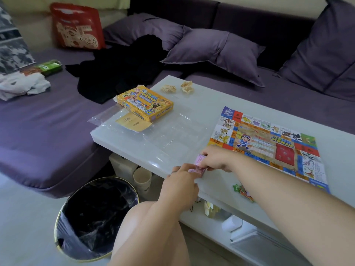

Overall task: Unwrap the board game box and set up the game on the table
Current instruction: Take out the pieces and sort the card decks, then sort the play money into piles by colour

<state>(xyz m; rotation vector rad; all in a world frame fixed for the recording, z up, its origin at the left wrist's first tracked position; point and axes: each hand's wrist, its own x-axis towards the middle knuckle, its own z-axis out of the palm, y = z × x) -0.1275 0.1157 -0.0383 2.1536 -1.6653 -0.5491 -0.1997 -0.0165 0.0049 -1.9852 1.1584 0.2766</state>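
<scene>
Hands: left hand [179,182] and right hand [216,160] together, both pinching pink paper bundle [199,167] at near table edge.
Board: game board [269,148] unfolded flat, right side of white table [201,96].
Box: yellow game box [145,103] far left, touching clear plastic wrap [169,139].

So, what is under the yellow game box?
Clear plastic wrap lies under the yellow game box, on the table. A yellow sheet meets its near edge; whether it goes underneath is hidden.
</scene>
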